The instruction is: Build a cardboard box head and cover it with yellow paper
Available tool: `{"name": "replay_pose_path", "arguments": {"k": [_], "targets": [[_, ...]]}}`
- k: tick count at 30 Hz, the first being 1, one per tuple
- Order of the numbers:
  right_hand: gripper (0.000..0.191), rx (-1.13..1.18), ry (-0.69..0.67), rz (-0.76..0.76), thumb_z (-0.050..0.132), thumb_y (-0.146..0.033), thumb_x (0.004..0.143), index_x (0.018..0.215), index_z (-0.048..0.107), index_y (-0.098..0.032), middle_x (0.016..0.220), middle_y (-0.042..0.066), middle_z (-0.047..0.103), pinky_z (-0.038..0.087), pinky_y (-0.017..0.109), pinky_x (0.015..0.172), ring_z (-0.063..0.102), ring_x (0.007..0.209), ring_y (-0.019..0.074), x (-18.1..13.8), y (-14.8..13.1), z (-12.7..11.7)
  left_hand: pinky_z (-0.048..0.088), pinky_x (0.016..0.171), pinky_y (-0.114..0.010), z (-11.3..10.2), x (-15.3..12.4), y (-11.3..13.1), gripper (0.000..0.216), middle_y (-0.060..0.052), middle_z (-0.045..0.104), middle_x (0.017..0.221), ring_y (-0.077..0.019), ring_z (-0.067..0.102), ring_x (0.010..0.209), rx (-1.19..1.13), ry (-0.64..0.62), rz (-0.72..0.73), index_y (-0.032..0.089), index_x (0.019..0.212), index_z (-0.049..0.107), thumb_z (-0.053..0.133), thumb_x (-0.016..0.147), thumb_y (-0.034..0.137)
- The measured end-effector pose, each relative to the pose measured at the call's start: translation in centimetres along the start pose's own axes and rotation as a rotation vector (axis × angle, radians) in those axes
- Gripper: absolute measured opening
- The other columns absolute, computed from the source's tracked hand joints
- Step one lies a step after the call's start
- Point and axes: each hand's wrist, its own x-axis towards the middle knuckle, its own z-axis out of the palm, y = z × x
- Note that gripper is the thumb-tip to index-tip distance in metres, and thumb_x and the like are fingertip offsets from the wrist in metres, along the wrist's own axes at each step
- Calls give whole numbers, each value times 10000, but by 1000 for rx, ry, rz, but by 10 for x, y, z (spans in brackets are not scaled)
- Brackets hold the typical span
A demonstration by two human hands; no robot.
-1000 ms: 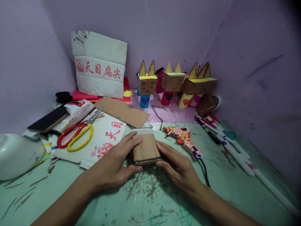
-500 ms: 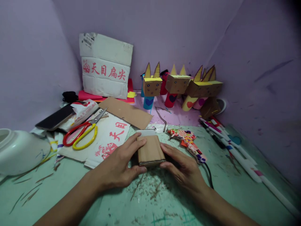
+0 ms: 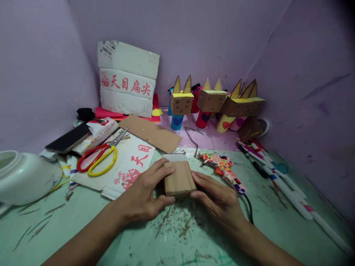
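Observation:
Between my two hands is a small brown cardboard box (image 3: 180, 178), its near edge showing the corrugated layers. My left hand (image 3: 146, 190) grips its left side, fingers over the top edge and thumb at the near left corner. On the right side, my right hand (image 3: 217, 194) presses with fingers and thumb. A white piece (image 3: 173, 157) shows just behind the box; I cannot tell whether it is joined to it. To the right lies a glue gun (image 3: 223, 168) covered in a colourful pattern, with a black cord.
Red-and-yellow scissors (image 3: 104, 153) lie on white cardboard at left, near a dark phone (image 3: 68, 137) and a white pot (image 3: 29, 177). Several cardboard-headed figures (image 3: 181, 105) stand at the back. Markers (image 3: 288, 192) lie at right. Scraps litter the green table (image 3: 155, 251).
The whole view has shifted slightly, so everything appears a little further right and lower. Both hands keep the same hold on the cardboard box.

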Motion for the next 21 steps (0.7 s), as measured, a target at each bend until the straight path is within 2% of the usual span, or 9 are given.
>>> {"name": "replay_pose_path", "arguments": {"k": [7,11,14,17,19,21], "targets": [[431,-22,28,-83,732,-292,788,1212,655,-287,1118,101,733,606,419,839,717,975,275,4,0,-1,350,1084,-542,2,-2,-4,590,-212,400,1448,-340,372,1357,-2,21,-1,153,1313,472,622,798,396],[446,-27,9,-92,770,-295,740,1170,663,-240,1102,128,733,595,431,837,710,982,285,8,-1,-2,345,1079,-567,3,-3,-5,590,-219,379,1464,-356,366,1358,-1,33,-3,150,1318,470,620,802,392],[379,-22,-56,-5,768,-302,727,1077,649,-219,1107,141,712,575,461,837,691,1005,302,15,-6,-5,341,1081,-574,2,-2,-4,585,-224,375,1465,-365,364,1358,-1,7,-30,144,1320,468,613,809,389],[378,19,-129,124,787,-325,695,1002,596,-213,1314,177,576,501,530,923,597,1158,346,23,-11,-6,344,1082,-572,2,-2,-4,603,-220,373,1470,-366,356,1365,4,3,-41,162,1332,458,610,813,428],[396,124,-172,183,783,-334,699,990,537,-226,1409,175,482,469,540,964,535,1236,344,26,-12,-5,354,1079,-562,2,-2,-6,602,-211,379,1471,-362,359,1365,5,2,-28,181,1332,460,607,815,452],[449,244,-198,224,773,-358,714,1043,490,-245,1395,163,494,480,515,965,545,1230,318,26,-11,-2,359,1079,-555,3,-3,-8,593,-193,382,1475,-355,362,1366,4,1,-12,204,1334,460,600,819,464]]}}
